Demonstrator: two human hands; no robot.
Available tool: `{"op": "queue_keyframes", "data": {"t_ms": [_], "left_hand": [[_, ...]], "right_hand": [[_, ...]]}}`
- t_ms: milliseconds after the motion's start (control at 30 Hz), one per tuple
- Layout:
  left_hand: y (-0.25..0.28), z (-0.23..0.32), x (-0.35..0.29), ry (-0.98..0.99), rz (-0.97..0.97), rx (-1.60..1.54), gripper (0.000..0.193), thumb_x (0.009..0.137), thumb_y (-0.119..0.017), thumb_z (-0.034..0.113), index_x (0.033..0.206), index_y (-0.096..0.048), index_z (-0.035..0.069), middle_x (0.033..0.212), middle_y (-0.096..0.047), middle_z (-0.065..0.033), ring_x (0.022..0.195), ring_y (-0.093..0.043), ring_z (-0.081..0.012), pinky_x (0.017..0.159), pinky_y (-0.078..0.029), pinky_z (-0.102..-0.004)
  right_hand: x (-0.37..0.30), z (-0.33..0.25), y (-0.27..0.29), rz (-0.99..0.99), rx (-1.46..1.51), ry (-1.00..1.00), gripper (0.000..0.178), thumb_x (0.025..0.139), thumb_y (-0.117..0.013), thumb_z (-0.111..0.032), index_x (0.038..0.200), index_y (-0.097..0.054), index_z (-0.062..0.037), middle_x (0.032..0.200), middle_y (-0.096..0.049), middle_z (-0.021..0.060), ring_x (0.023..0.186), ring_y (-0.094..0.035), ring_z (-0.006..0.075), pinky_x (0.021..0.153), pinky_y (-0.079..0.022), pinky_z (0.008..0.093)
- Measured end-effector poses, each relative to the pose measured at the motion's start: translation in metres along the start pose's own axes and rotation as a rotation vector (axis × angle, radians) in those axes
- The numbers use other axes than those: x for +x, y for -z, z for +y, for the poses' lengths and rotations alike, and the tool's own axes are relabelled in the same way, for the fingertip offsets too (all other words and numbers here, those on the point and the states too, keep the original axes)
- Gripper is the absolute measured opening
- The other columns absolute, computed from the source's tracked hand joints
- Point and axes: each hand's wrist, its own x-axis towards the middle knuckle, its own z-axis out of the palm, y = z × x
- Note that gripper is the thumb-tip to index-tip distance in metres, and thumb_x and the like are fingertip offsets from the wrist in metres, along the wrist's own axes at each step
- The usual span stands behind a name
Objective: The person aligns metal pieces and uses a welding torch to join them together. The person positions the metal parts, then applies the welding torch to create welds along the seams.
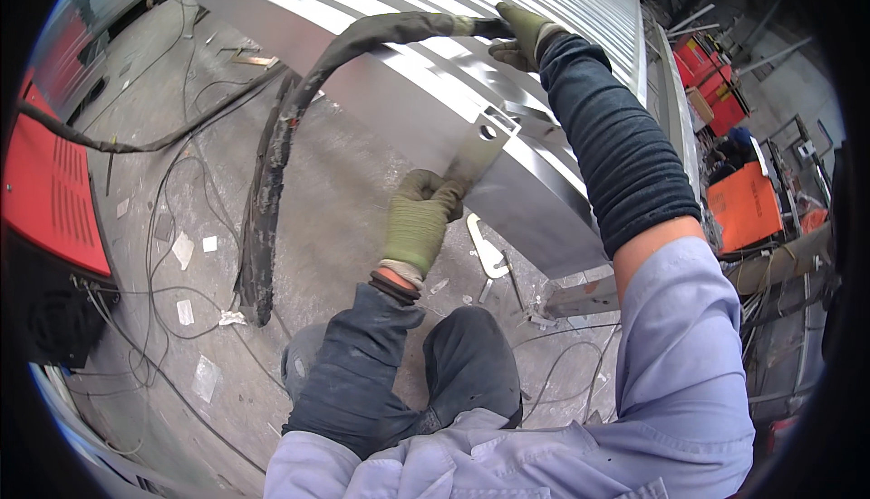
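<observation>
Find the panel (426, 73) at twelve o'clock, with the cable (358, 41) crossing before it from one round to eight. Note the right hand (527, 32) at one, left hand (417, 222) at centre, clamp (490, 256) on the floor (344, 254) just toward four, machine (45, 191) at nine, box (748, 204) at three.

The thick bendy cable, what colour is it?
Mostly black: the cable has a pale patch near the right hand. Head view shows it.
</observation>
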Motion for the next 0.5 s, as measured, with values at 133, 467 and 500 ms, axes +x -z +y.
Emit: {"op": "queue_keyframes", "data": {"t_ms": [133,467,500], "left_hand": [[0.000,0.003,-0.001,0.018,0.020,0.026,0.025,0.103,-0.083,0.018,0.090,-0.066,0.004,0.077,-0.072,-0.0048,0.072,-0.065,-0.0106,0.070,-0.056,-0.0282],[0.000,-0.010,0.003,0.047,-0.015,0.170,0.027,0.107,-0.079,0.028,0.095,-0.069,0.007,0.082,-0.071,-0.0037,0.079,-0.065,-0.0120,0.079,-0.057,-0.0304],[-0.002,-0.013,0.004,0.066,-0.027,0.274,0.025,0.108,-0.078,0.031,0.102,-0.069,0.007,0.091,-0.071,-0.0039,0.087,-0.065,-0.0130,0.084,-0.055,-0.0310]], "right_hand": [[0.034,-0.002,-0.019,0.029,-0.028,-0.019,0.048,0.112,-0.066,-0.047,0.139,-0.068,-0.0076,0.111,-0.080,0.0112,0.084,-0.080,0.0141,0.075,-0.070,0.0251],[0.060,-0.012,0.002,-0.115,0.647,0.154,0.024,0.105,-0.076,-0.029,0.108,-0.074,-0.0046,0.095,-0.078,0.0105,0.083,-0.075,0.0232,0.086,-0.067,0.0359],[0.052,-0.018,0.015,-0.199,0.703,0.238,0.024,0.104,-0.077,-0.028,0.108,-0.074,-0.0042,0.094,-0.077,0.0102,0.079,-0.073,0.0240,0.084,-0.066,0.0385]]}}
